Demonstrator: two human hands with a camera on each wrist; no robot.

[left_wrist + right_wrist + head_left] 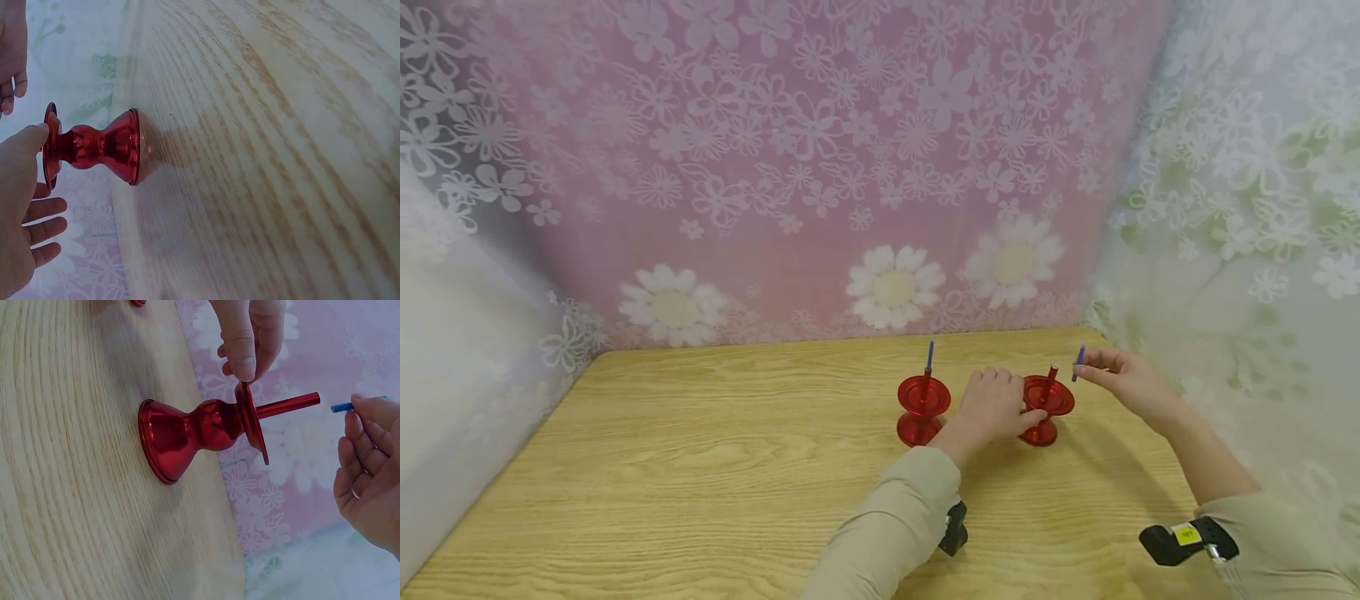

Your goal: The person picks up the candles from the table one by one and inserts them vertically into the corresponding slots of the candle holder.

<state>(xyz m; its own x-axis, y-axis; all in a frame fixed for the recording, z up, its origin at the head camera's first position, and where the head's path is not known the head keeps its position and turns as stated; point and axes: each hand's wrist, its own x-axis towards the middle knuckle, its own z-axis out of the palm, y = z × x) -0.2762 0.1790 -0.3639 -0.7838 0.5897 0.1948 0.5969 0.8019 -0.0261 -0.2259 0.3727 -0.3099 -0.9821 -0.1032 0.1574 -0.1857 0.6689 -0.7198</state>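
1. Head view: left hand (992,408) steadying right red holder (1047,408) on tabletop (700,467) — thumb on rim, other fingers straight.
2. Right hand (1123,379) just beside, fingers pinching blue stick (1078,363) near holder's red post (287,405).
3. Second holder (922,408) left, blue stick upright — untouched.
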